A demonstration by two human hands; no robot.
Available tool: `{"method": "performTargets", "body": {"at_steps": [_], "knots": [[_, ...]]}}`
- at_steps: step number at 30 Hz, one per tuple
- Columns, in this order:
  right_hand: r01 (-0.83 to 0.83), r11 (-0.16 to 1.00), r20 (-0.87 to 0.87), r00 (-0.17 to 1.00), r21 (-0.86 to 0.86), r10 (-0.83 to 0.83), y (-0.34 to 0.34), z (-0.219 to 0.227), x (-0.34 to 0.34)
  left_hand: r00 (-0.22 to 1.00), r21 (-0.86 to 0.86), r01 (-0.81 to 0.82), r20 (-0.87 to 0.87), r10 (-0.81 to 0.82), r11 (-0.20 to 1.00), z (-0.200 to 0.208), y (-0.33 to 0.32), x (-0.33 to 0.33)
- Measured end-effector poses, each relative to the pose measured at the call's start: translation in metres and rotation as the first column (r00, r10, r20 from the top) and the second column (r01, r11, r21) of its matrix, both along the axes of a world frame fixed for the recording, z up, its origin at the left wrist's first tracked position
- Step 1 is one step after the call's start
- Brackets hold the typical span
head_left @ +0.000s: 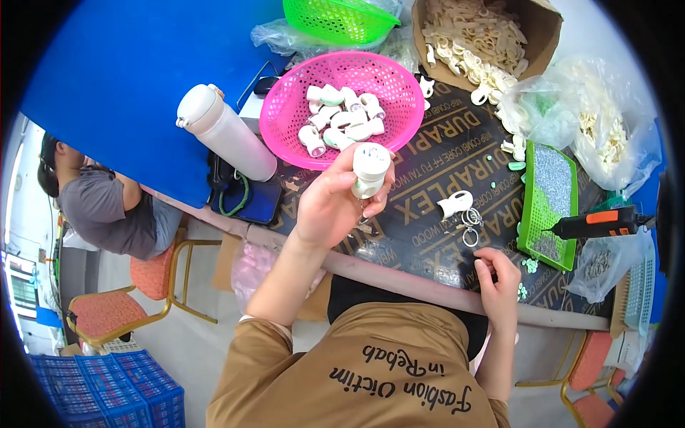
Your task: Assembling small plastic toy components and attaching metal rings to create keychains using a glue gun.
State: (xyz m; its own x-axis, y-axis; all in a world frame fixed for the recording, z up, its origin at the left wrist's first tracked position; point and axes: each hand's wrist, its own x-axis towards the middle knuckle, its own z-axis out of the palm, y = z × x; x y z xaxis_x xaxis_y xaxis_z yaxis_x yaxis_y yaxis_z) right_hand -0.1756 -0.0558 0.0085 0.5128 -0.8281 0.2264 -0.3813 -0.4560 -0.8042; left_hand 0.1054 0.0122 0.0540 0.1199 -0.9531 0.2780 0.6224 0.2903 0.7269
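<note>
My left hand (332, 203) is raised over the table's near side, its fingers wrapped round a white, short-necked plastic part with a round cap-like end (372, 162). Small dark marks show on that end. Low at the table's edge rests my right hand (497, 280), loosely bent, thumb and forefinger apart, nothing visible between them. Just beyond it lie a white plastic piece with a ring-shaped end (454, 205) and several metal rings (471, 227). Past my left hand, a pink mesh basket (278, 132) holds several similar white parts (346, 118).
A white bottle (235, 139) leans left of the basket. A green tray (529, 214) of small metal pieces stands right, with a black-and-orange tool (603, 222) across it. Behind are a carton (539, 43) of white pieces and plastic bags (606, 135). Someone sits (107, 203) at left.
</note>
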Motion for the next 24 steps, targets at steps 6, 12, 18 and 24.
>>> {"method": "performTargets", "body": {"at_steps": [6, 12, 18, 24], "knots": [[-0.02, 0.999, -0.009, 1.0, -0.045, 0.02, -0.001, -0.001, 0.001, 0.993, 0.007, -0.079, 0.087, 0.078, 0.997, 0.001, 0.002, 0.002], [-0.022, 0.998, -0.006, 1.0, -0.05, 0.022, 0.002, 0.001, -0.001, 0.959, 0.013, -0.203, 0.203, 0.197, 0.979, 0.013, 0.005, -0.001], [-0.034, 0.996, -0.028, 0.999, -0.08, 0.032, 0.0, -0.003, -0.002, 0.529, -0.072, -0.625, 0.693, 0.489, 0.777, 0.03, -0.012, 0.029], [-0.051, 0.997, -0.024, 0.998, -0.063, 0.05, -0.004, 0.001, 0.0, -0.301, -0.337, -0.705, 0.939, 0.168, 0.624, 0.031, -0.047, 0.081]]}}
